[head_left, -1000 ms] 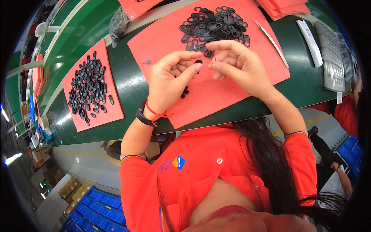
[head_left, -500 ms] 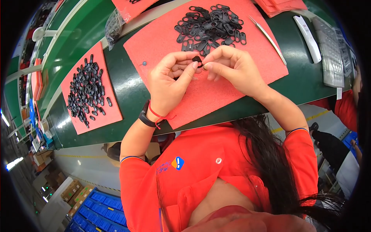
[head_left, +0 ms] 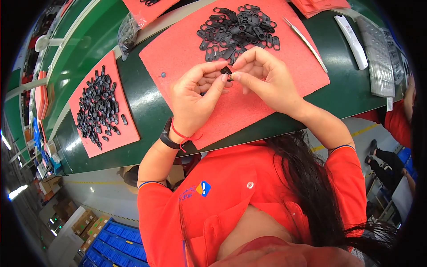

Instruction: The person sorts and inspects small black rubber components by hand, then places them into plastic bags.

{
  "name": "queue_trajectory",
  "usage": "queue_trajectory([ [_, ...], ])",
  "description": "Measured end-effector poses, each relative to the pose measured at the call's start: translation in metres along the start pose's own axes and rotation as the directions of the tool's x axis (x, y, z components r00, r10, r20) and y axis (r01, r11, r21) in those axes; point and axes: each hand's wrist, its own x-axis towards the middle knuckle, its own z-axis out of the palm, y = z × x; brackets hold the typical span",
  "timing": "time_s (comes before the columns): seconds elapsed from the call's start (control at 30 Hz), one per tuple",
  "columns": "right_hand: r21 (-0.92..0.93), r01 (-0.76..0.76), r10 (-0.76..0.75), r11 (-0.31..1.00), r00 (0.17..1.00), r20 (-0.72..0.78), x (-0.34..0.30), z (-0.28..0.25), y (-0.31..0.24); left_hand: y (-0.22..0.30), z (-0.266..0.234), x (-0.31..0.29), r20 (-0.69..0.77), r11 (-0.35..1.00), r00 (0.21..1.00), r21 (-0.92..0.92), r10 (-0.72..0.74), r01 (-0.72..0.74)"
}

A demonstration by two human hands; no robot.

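My left hand (head_left: 195,93) pinches a small black part (head_left: 226,70) between thumb and fingers, above the pink foam mat (head_left: 249,109). My right hand (head_left: 269,82) meets it from the other side, its thumb tip at the part's edge and its index finger curled just above. The fingers cover much of the part, so its full shape is hidden. Just beyond the hands lies a heap of flat black oval pieces with holes (head_left: 240,31). A small grey round bead (head_left: 163,74) rests on the mat left of my left hand.
On a second pink mat (head_left: 129,129) at left, many small black oval pieces (head_left: 100,107) lie spread. Slim pale tweezers (head_left: 307,44) rest at the big mat's right. Beyond are a white long-handled tool (head_left: 352,42) and clear plastic trays (head_left: 376,58). A clear bag (head_left: 127,35) lies far left.
My right index finger has lifted a little from its thumb, and the black part has tilted between the hands. The view has shifted slightly; the heaps look unchanged.
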Motion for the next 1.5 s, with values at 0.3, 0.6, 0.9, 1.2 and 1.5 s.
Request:
queue_trajectory([
  [0.3, -0.018, -0.033, 0.033, 0.999, 0.999, 0.03, 0.002, -0.002, 0.004, 0.0, 0.002, -0.002, -0.003, 1.0, 1.0, -0.019, -0.004, 0.004],
  [0.6, -0.014, -0.082, 0.083, 0.997, 0.996, 0.044, 0.002, -0.002, 0.005, -0.001, 0.003, -0.003, -0.022, 0.999, 1.0, 0.043, 0.011, -0.01],
  [0.9, 0.004, -0.116, 0.115, 0.993, 0.99, 0.081, 0.002, -0.001, 0.004, 0.009, -0.003, -0.002, 0.033, 0.979, 0.984, -0.106, -0.174, 0.177],
  [1.2, 0.089, -0.191, 0.177, 0.978, 0.974, 0.141, 0.002, -0.003, 0.003, 0.012, -0.004, -0.002, 0.093, 0.95, 0.965, -0.172, -0.246, 0.259],
  [1.5, 0.143, -0.223, 0.199, 0.964, 0.966, 0.167, 0.003, -0.005, 0.003, 0.012, -0.004, -0.002, 0.123, 0.942, 0.958, -0.19, -0.258, 0.278],
])
